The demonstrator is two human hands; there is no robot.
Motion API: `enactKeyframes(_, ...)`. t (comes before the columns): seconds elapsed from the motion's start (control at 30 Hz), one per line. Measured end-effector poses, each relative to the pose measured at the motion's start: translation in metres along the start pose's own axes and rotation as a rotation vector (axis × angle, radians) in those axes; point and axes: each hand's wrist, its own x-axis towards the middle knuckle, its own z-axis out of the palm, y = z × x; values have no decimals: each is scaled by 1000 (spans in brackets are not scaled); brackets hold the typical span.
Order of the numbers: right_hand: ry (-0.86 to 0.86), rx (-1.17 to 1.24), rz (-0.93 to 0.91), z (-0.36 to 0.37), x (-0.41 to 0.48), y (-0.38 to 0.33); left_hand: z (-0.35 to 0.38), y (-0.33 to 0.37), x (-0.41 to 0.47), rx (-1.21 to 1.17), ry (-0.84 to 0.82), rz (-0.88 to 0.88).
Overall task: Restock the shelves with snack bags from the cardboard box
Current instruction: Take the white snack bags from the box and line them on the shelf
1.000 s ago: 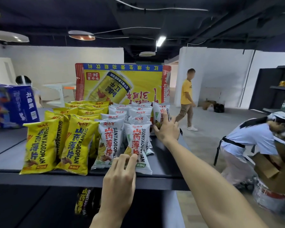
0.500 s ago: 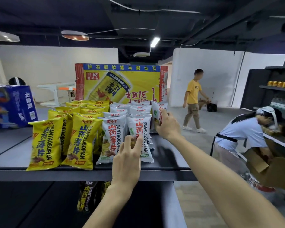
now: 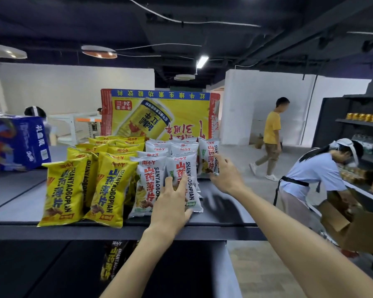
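The left hand (image 3: 170,204), grip spread flat, steadies the front white foil snack bag (image 3: 191,190) near the front edge of the dark metal shelf (image 3: 230,214). The right hand (image 3: 224,175) pinches the rear white bag (image 3: 207,151), which should be seated upright and row-aligned.

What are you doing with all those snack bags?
A person is straightening snack bags on a dark shelf. The left hand presses flat against the front white bag, while the right hand holds the rear white bag at the right end. Rows of yellow bags stand alongside.
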Motion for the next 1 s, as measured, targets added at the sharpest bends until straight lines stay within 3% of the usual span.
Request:
enactKeyframes(0.17,-20,12,-5,1,-4,-1,0,2,-13,-15,171,40)
enactKeyframes(0.4,-37,34,-33,2,-10,-3,13,3,-25,17,286,98)
enactKeyframes(1.0,-73,62,-66,-12,-23,16,12,26,-43,174,316,102)
